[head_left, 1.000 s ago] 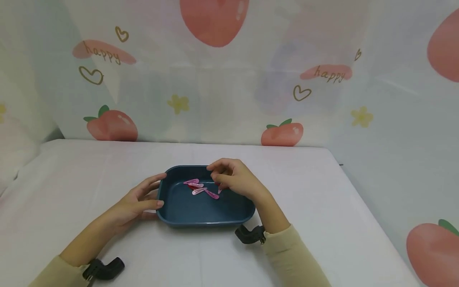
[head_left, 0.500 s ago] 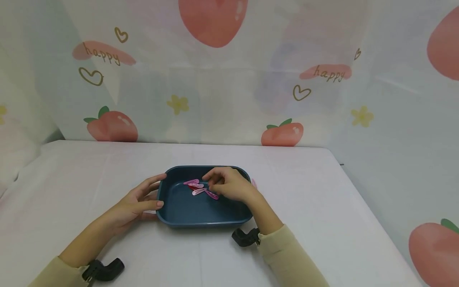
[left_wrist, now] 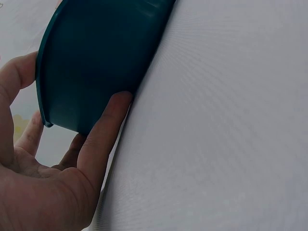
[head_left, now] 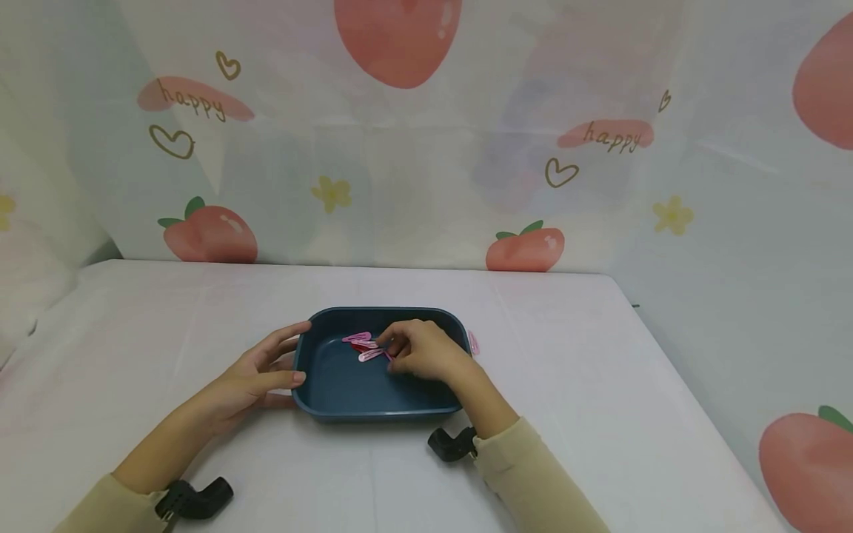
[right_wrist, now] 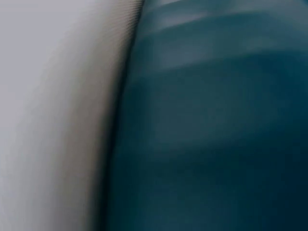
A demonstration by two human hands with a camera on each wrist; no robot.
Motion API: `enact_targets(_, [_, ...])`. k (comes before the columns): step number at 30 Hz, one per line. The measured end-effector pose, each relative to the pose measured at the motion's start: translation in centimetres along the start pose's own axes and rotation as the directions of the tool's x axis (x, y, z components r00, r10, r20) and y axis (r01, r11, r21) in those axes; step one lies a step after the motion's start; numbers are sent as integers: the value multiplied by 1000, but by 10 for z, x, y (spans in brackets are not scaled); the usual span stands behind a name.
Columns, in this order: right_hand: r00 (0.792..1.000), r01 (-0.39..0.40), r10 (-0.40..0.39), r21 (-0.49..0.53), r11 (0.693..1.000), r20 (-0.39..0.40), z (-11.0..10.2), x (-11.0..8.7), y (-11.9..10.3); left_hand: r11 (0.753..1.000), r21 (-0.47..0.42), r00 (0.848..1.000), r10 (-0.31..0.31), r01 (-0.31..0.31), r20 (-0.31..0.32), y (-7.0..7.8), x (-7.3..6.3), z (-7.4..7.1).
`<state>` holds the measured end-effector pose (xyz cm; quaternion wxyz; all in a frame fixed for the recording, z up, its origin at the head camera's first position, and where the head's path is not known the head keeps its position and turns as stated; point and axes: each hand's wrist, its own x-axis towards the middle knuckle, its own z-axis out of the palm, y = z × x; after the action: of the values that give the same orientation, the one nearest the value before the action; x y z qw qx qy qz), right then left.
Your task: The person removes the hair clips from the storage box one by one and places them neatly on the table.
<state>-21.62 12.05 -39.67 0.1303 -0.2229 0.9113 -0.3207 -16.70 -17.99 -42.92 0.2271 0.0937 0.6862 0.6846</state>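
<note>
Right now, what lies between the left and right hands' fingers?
In the head view: part of a blue, rounded tray, with slim pink hair clips and something red.

Dark teal-blue on the tray (head_left: 340, 389); pink, with some red, on the hair clips (head_left: 370, 355) toward its ten o'clock, pink on the lone clip (head_left: 474, 342) at three. White on the counter (head_left: 600, 385), beige on the sleeves (head_left: 546, 481). Pastel on the backdrop (head_left: 413, 163) at twelve, printed with coral peaches (head_left: 213, 237), yellow flowers (head_left: 331, 193), gold hearts (head_left: 562, 173).

Dark-blue rounded-rectangular plastic tray (head_left: 353, 389) shows smooth, softly glossy walls | slim pink clips (head_left: 366, 357) carry a sheen | white tablecloth (head_left: 373, 474), matt | beige fabric sleeve (head_left: 543, 481), matt
</note>
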Motion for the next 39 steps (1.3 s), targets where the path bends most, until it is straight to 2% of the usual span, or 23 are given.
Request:
enact_targets(8, [999,-48,46,-103,993,-15,5,-1,-3,1000,-11,1000,3,-3,10,0,-1,0])
enact_targets(14, [998,-35,28,-149,988,-52,4,0,-2,1000,-8,1000,-2,2,-5,-1,0,-1])
enact_targets(19, [997,-23,12,-137,990,-79,0,1,0,1000,-7,1000,-1,1,-5,-2,2,-1])
enact_targets(23, [997,8,-12,-56,998,-79,-5,1,1,1000,-7,1000,-1,1,-5,-2,2,-1])
enact_targets(28, [996,55,-45,137,989,-74,-10,-1,1,1000,-7,1000,0,0,4,-2,0,-1])
enact_targets(31, [995,73,-54,268,961,-78,-12,-1,1,1000,-9,1000,0,1,9,-2,0,0])
enact_targets(35, [993,105,-72,415,904,-93,-17,-4,-1,1000,-18,1000,3,-3,11,-3,0,-1])
enact_targets(39, [991,121,-79,490,863,-106,-26,-8,-4,1000,-23,1000,10,-9,13,-4,1,-2])
